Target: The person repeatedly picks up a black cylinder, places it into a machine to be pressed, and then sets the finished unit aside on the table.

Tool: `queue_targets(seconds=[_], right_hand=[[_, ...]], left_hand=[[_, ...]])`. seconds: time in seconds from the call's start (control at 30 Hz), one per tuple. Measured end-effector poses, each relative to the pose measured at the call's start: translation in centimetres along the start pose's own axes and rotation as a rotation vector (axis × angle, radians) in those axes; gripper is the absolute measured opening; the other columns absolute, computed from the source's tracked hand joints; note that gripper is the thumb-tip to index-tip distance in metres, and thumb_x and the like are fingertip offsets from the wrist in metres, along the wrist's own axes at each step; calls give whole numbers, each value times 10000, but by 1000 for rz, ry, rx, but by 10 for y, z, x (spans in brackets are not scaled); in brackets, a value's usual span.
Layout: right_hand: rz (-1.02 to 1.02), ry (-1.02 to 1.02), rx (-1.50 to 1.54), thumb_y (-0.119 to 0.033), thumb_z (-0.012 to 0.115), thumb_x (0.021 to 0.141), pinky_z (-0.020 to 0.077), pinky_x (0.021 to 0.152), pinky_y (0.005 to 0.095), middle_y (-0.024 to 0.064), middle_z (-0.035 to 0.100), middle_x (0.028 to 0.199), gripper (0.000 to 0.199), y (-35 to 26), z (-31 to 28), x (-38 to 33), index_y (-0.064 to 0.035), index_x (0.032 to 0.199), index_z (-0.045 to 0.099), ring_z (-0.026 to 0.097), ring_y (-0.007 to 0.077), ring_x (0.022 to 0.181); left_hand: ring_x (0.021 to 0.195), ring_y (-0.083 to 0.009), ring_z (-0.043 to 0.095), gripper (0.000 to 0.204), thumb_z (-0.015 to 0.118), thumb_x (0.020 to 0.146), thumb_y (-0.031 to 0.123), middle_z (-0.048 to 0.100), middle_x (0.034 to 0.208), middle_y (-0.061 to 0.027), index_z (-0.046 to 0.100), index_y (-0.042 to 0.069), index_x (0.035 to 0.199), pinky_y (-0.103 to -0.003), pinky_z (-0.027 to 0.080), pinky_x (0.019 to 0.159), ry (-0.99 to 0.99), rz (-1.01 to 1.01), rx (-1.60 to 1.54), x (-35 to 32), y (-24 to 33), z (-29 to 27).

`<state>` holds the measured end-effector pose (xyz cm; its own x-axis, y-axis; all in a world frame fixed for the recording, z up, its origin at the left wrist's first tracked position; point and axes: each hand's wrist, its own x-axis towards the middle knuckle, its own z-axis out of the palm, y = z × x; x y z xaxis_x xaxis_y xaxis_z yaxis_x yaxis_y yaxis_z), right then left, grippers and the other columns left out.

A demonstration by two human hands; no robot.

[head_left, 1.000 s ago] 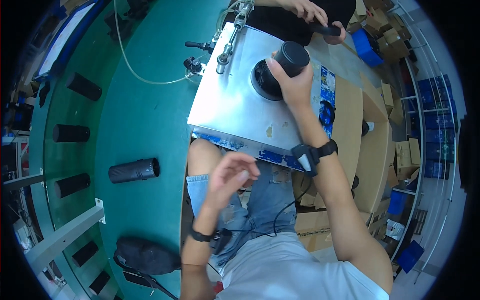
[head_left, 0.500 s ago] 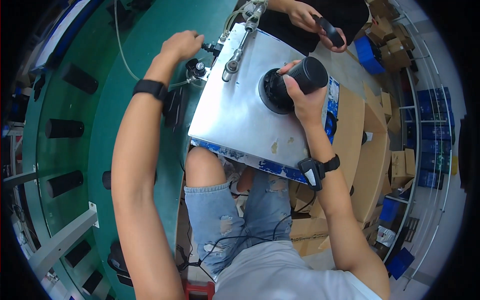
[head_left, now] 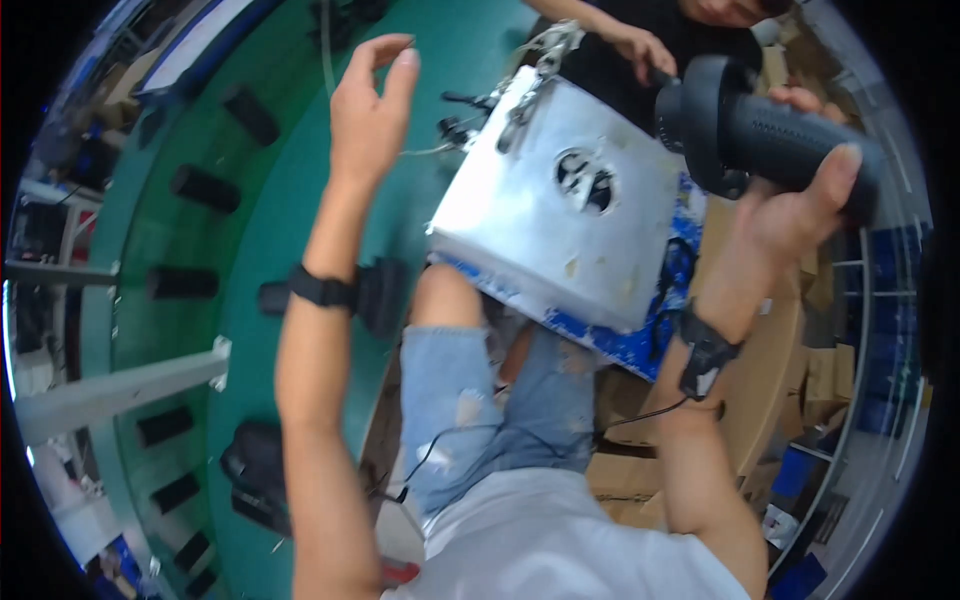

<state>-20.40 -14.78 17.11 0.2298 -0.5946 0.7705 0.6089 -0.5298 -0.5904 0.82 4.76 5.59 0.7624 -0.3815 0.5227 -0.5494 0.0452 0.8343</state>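
Note:
My right hand (head_left: 800, 205) is raised at the right and wraps round a black cylindrical device (head_left: 800, 135) with a wide ring-shaped end. That device is off the metal box and tilted sideways. Over the green bench my left hand (head_left: 370, 115) is lifted, thumb and forefinger apart and nothing in them. Between my arms stands the silver metal box (head_left: 530, 240); its top has a round opening (head_left: 588, 182) with dark gaps inside. A metal rod fitting (head_left: 515, 120) with tubes is mounted at its far left edge.
Across the box a co-worker's hand (head_left: 645, 50) is close to the device's ring end. Several black cylinders (head_left: 205, 188) stand along the green bench (head_left: 270, 240) at the left. Cardboard (head_left: 765, 350) is at the right, and a black bag-like object (head_left: 255, 470) lies lower left.
My right hand has lifted the black device off the box and swung it right and upward, baring the round opening. My left hand has left the valve fittings and risen. The view has shifted.

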Motion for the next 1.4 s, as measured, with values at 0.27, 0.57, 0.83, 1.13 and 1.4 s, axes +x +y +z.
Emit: queue_targets(seconds=[0.27, 0.57, 0.83, 1.13, 1.4], right_hand=[[407, -793, 115, -423, 827, 676, 396, 1000, 383, 170, 519, 1302, 759, -23, 53, -107, 30, 1200, 516, 520, 250, 1162], [627, -464, -387, -19, 574, 881, 456, 873, 301, 101, 613, 971, 218, 34, -78, -165, 24, 1090, 529, 596, 173, 933], [662, -472, -539, -50, 585, 887, 461, 655, 248, 65, 588, 749, 94, 36, -94, -187, 15, 936, 538, 585, 130, 675], [670, -473, -643, -42, 622, 823, 471, 616, 238, 79, 623, 704, 80, 36, -81, -183, 21, 857, 585, 609, 132, 613], [649, -485, -607, -13, 591, 831, 458, 628, 228, 56, 600, 713, 62, 34, -83, -183, 15, 882, 568, 574, 111, 634]], left_hand=[[1086, -365, 576, 758, 812, 638, 237, 604, 1123, -196, 490, -25, 1273, -453, 412, 950, -100, 382, 206, -121, 100, -13], [1001, -305, 643, 811, 814, 675, 266, 629, 1084, -220, 379, -6, 1302, -393, 507, 863, 318, -90, 299, 25, -79, -131], [979, -427, 617, 811, 809, 689, 311, 612, 1060, -256, 357, 95, 1327, -481, 507, 830, 176, -77, 886, 158, -204, -133], [1135, -350, 549, 667, 657, 811, 502, 611, 1100, -196, 474, 131, 1334, -477, 379, 993, -104, -4, 1532, 169, -262, -125], [1082, -394, 576, 540, 540, 902, 466, 576, 1214, -183, 500, 87, 1285, -529, 481, 885, -36, -360, 1398, 147, -241, -166]])
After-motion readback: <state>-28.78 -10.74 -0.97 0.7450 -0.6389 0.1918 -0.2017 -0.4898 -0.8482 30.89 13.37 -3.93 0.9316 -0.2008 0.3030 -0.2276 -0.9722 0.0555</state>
